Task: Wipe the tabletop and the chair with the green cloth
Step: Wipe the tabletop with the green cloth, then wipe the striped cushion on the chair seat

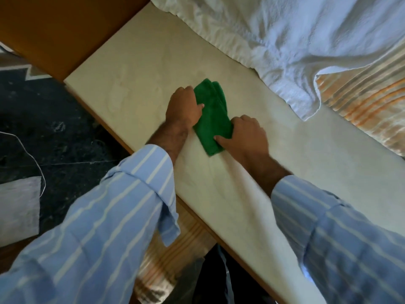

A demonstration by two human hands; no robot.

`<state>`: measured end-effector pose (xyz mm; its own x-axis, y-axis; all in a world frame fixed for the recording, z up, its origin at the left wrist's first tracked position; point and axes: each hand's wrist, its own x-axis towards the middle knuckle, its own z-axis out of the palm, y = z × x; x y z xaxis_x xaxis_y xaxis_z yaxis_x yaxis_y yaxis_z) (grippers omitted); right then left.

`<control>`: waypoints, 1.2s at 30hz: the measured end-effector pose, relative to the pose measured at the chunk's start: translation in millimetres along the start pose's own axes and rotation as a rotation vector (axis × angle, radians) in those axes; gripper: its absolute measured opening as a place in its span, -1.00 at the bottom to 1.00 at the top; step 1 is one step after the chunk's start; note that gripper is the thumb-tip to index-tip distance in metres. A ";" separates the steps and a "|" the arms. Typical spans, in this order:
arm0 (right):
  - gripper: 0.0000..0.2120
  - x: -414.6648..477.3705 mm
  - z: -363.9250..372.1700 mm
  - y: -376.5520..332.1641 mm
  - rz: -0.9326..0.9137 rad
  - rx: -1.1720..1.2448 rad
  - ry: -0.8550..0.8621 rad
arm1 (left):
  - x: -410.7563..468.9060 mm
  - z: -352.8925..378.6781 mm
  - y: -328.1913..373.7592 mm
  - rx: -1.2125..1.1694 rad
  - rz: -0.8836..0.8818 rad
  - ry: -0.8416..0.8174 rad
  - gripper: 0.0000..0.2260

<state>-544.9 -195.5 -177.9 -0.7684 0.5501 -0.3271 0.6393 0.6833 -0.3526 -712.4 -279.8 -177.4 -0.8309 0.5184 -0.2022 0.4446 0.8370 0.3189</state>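
Note:
A folded green cloth [212, 116] lies on the cream tabletop [135, 69], near its middle. My left hand [183, 107] grips the cloth's left side, thumb pressed onto the fabric. My right hand [246, 134] holds the cloth's lower right end, thumb on top and fingers curled around the edge. Both arms wear blue striped sleeves. No chair can be made out in this view.
A rumpled white towel [285, 36] covers the table's far right part, beside an orange striped fabric [361, 106]. A brown panel [57, 31] stands at the far left. Below the table edge are a dark floor [43, 132], a thin white cord [32, 159] and striped cloth [175, 255].

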 end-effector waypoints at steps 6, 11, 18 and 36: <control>-0.71 8.2 -21.8 -10.1 0.138 0.398 -0.208 | -29.1 -20.1 -34.1 -0.382 -0.211 -0.054 -0.81; -0.74 -5.6 -21.1 -42.9 0.204 1.088 -0.297 | -93.1 -43.9 -108.3 -1.086 -0.360 -0.031 -0.81; -0.70 -57.3 41.4 -137.8 0.046 1.211 -0.297 | -192.3 -49.7 -213.3 -1.445 -0.458 0.265 -0.87; -0.65 -59.6 334.7 -131.6 0.141 0.661 -0.193 | -253.2 163.5 -399.8 -1.153 -0.639 0.208 -0.75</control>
<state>-573.3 -478.8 -405.5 -0.6967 0.4750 -0.5376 0.6639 0.1431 -0.7340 -625.1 -717.0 -405.1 -0.8669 -0.0290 -0.4976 -0.4890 0.2421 0.8380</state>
